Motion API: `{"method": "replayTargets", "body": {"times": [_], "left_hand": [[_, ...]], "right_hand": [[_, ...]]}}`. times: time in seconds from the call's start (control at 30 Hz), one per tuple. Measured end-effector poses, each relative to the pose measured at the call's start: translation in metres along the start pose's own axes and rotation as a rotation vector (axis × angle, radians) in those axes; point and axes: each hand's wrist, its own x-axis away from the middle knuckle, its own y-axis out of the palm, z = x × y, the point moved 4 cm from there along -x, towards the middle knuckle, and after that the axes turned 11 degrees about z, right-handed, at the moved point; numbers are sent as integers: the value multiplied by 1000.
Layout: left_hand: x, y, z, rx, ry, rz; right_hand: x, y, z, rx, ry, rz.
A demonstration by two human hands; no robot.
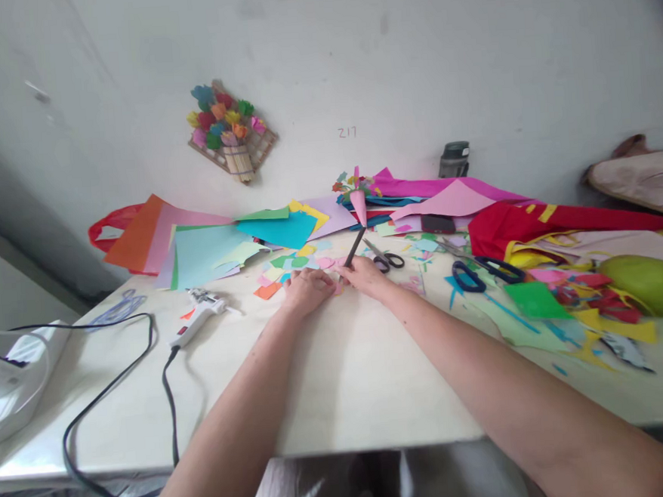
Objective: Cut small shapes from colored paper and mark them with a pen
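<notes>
My right hand (363,275) is closed around a long black pencil (355,247), its upper end leaning to the right and its lower end down at the table. Close beside it, my left hand (307,289) rests on the table with its fingers bent together, pressing a small pink paper piece (337,287) under the pencil's lower end. The fingers partly cover that piece. Small coloured paper cutouts (298,261) lie just beyond my left hand. Black-handled scissors (387,260) lie slightly open to the right of the pencil.
A white glue gun (201,315) lies at left, its black cord (105,382) looping off the table edge near a power strip (22,368). Coloured sheets (207,250) and a pink paper cone (358,205) are at the back. Larger scissors (484,270), scraps and a green fruit (652,283) lie right.
</notes>
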Motion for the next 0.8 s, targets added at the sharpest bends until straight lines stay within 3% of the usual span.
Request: {"method": "replayTargets", "body": {"times": [0.8], "left_hand": [[1,-2,1,12,-15,2]], "right_hand": [[0,0,-1,58,-30,-5]]}}
